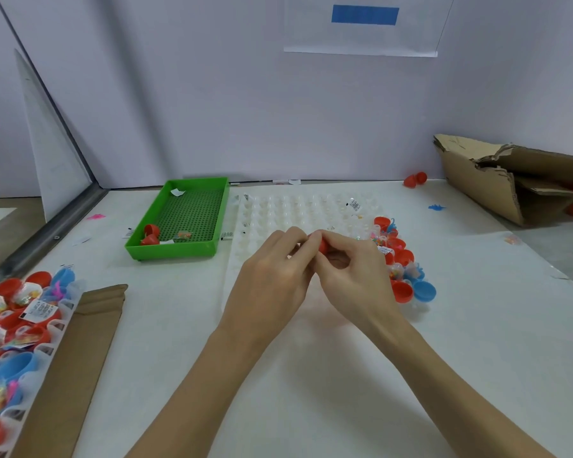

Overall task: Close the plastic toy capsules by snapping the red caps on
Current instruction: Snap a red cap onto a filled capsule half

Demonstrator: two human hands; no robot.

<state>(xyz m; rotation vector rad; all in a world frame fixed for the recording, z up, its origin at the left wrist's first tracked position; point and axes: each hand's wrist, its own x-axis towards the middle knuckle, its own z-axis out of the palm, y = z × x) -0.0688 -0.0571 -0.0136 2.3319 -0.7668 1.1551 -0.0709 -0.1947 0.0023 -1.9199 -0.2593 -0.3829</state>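
We see two hands meeting above the clear capsule tray [298,209] on the white tabletop [477,325]. The left hand [272,279] and right hand [354,276] both curl their fingers round one red cap [321,245], pinching it between them over the tray's near middle; whatever sits under the cap is hidden by the fingers. At the tray's right edge lies a cluster of capsule halves [402,269]: we count about five red and two blue, though bags of small toys cover some. Left of the tray stands one green bin [179,223] holding two red caps and one small toy bag. Far left of the tray, a second rack [14,325] carries many red and blue halves, too crowded to count. Behind the tray's right corner lie one closed red capsule [414,179] and one torn cardboard box [516,183].
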